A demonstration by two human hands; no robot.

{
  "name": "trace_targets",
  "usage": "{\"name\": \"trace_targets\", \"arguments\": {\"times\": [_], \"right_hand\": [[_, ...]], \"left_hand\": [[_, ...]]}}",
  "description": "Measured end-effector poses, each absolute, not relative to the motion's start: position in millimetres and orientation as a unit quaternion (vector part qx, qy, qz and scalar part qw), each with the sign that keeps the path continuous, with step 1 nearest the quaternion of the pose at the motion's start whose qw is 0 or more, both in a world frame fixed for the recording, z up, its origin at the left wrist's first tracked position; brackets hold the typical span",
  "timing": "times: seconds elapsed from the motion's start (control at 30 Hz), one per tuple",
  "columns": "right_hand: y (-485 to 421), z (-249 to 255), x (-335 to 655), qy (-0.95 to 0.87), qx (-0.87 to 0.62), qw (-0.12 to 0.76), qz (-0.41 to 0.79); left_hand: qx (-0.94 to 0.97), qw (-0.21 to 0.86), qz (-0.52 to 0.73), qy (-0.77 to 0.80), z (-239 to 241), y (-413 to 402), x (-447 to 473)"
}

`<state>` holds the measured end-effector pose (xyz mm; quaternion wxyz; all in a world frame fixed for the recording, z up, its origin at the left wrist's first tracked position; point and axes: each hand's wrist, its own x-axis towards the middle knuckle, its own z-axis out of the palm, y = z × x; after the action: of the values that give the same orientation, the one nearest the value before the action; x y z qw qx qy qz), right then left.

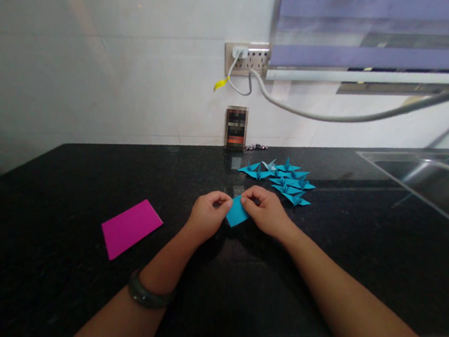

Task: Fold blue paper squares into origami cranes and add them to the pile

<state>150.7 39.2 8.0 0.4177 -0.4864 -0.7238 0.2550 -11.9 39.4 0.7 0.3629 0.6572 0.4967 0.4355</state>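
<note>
A small folded piece of blue origami paper is held up between both hands over the dark counter. My left hand pinches its left corner between thumb and fingers. On the other side, my right hand pinches the upper right edge. Several blue folded paper cranes sit in a cluster just beyond my right hand, one of them paler than the others. To the left of my left hand lies a magenta stack of paper, flat on the counter.
The black stone counter runs back to a white wall. A phone-like upright object, blurred out, leans there beside a string of beads. A metal sink is at the right. A grey cable hangs from the wall socket.
</note>
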Motion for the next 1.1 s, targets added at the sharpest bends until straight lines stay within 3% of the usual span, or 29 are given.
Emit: {"name": "trace_targets", "arguments": {"times": [0.47, 0.9, 1.1], "right_hand": [[35, 4, 140, -0.691, -0.487, 0.44, 0.304], [42, -2, 145, -0.654, -0.528, 0.455, 0.294], [38, -2, 141, -0.713, -0.468, 0.454, 0.258]], "left_hand": [[0.63, 0.359, 0.467, 0.506, 1, 33, -7], [0.468, 0.359, 0.611, 0.528, 0, 45, -14], [0.624, 0.369, 0.466, 0.507, -3, 39, -9]]}}
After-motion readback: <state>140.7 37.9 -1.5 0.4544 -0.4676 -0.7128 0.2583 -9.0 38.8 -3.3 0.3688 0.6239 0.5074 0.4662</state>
